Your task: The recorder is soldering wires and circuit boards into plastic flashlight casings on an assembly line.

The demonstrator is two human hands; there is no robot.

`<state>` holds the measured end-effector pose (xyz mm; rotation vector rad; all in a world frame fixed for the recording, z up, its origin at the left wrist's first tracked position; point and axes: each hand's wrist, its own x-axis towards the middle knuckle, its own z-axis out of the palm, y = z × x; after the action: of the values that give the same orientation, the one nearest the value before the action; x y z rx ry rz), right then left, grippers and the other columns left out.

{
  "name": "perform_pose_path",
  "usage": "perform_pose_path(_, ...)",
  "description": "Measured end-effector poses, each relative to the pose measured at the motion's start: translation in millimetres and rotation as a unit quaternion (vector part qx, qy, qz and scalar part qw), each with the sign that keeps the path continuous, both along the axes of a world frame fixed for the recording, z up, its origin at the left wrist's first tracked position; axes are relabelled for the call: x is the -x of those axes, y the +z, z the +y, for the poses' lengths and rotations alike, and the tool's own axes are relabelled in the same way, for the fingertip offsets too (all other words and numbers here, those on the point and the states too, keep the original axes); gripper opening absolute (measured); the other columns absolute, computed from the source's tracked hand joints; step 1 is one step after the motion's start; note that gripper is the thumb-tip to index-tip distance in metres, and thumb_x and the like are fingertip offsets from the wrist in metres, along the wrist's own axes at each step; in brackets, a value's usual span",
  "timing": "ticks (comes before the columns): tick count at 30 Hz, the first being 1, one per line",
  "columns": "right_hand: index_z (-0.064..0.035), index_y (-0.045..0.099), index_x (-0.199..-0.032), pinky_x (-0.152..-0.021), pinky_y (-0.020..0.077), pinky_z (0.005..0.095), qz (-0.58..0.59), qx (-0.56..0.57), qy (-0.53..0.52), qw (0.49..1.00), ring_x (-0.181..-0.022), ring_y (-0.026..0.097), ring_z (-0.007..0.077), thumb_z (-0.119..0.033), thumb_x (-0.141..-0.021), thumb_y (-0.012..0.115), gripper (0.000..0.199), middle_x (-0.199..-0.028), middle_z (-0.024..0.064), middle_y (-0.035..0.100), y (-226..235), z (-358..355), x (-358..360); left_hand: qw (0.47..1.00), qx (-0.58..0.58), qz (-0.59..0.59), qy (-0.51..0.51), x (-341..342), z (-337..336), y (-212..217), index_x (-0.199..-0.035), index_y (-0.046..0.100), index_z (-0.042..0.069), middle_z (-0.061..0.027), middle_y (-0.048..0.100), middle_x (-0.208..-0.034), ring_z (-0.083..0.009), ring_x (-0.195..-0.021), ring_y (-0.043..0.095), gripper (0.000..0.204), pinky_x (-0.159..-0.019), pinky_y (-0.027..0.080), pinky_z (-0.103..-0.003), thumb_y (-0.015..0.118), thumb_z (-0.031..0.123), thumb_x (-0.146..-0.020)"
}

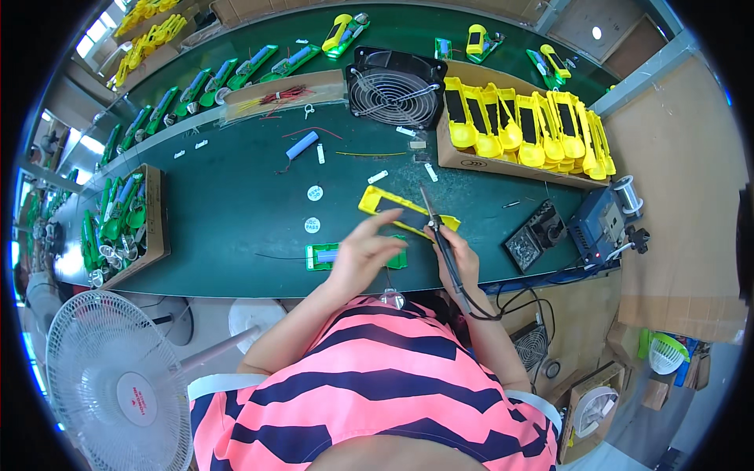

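My right hand (463, 259) grips a soldering iron (444, 250) by its black handle, tip pointing up and away from me. Behind the iron, a yellow casing half (375, 196) with a dark panel lies at a slant on the table. Over a green casing (398, 257) hovers my left hand (363, 257), fingers apart and reaching toward the yellow casing; I cannot tell whether they touch it. A blue cylindrical cell (325, 257) sits inside the green casing, partly behind the hand. A small clear round lamp part (392, 298) is at the table's near edge.
A box of yellow casings (503, 166) stands beside a black fan (397, 90). The blue soldering station (594, 228) and iron stand (536, 239) are to the right. At left is a box of green casings (157, 228). A loose blue cell (301, 145) lies mid-table.
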<state>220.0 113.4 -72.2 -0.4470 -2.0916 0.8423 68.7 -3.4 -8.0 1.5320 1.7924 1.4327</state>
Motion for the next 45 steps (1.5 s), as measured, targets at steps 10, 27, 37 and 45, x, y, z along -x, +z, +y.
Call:
perform_pose_path(10,-0.0048,0.051,-0.103,-0.08,0.0475,0.0354,-0.009,-0.053,0.102,0.993,-0.084,0.062,0.0247,-0.006,-0.065,0.072,0.043,-0.092,0.0096,0.063,27.7,1.2,-6.2,0.939,0.049,0.312,0.133,45.9,-16.7,10.0,-0.069,0.062,0.007,-0.0037,0.052,-0.067,-0.0222,-0.071,0.051,0.004,-0.072,0.039,-0.034,0.063,0.005,-0.065)
perform_pose_path(27,0.0044,0.054,-0.087,-0.047,0.0466,0.0204,0.078,0.562,0.06,0.821,-0.057,0.059,0.0127,-0.002,-0.079,0.058,0.011,-0.072,0.0103,0.06,22.9,-15.4,24.6,0.908,0.292,0.3,-0.033,57.1,-3.8,16.1,-0.075,0.057,0.003,-0.0126,0.047,-0.077,-0.028,-0.08,0.049,0.004,-0.069,0.041,-0.036,0.053,0.004,-0.074)
perform_pose_path(37,0.0048,0.054,-0.087,-0.047,0.0462,0.0193,0.059,0.545,0.047,0.835,-0.059,0.06,0.0125,-0.003,-0.079,0.058,0.011,-0.073,0.0104,0.06,22.7,-18.0,25.5,0.874,0.309,0.374,-0.031,49.6,-3.4,20.5,-0.077,0.058,0.002,-0.0134,0.048,-0.081,-0.0283,-0.082,0.05,0.012,-0.069,0.044,-0.036,0.05,-0.001,-0.07)
perform_pose_path(45,0.0063,0.053,-0.092,-0.052,0.0496,0.0231,0.107,0.509,0.056,0.852,-0.065,0.061,0.0156,-0.002,-0.08,0.057,0.015,-0.074,0.0122,0.06,32.9,-17.7,11.4,0.87,0.302,0.388,-0.024,50.1,-3.9,16.3,-0.073,0.061,0.002,-0.0134,0.049,-0.08,-0.0279,-0.081,0.051,0.011,-0.069,0.045,-0.036,0.052,-0.001,-0.067)
